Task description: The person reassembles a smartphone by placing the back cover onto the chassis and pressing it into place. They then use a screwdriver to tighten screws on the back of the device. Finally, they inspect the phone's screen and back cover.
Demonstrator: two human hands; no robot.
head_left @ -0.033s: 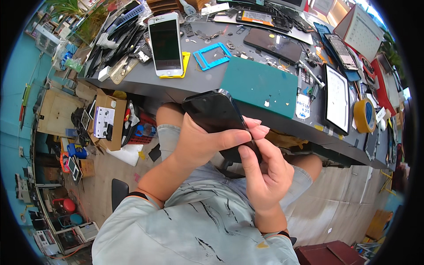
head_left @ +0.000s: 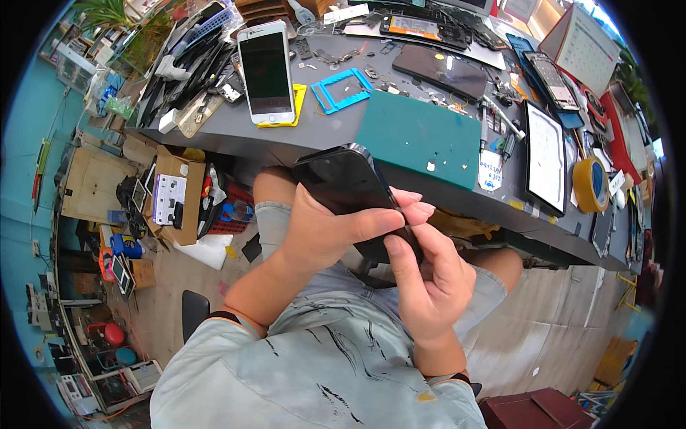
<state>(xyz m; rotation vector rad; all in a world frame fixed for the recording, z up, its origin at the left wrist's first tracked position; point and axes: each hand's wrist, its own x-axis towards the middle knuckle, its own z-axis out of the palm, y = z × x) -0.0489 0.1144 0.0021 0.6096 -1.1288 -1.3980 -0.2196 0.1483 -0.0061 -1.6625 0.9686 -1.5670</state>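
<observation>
Head view: above the lap (head_left: pixel 325 283), right hand (head_left: pixel 438 284) pinches lower-right edge of the dark phone (head_left: pixel 341 179), left hand (head_left: pixel 320 226) grips its body, thumb across. Long axis slants up-left, far end toward tabletop (head_left: pixel 330 129); green mat (head_left: pixel 418 136) beyond, rightward.

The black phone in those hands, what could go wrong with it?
The black phone might slip and fall: it's in the air, held by the left hand and right hand. It could also bump the desk, whose edge looks close. And the white phone near that edge might get knocked.
</observation>
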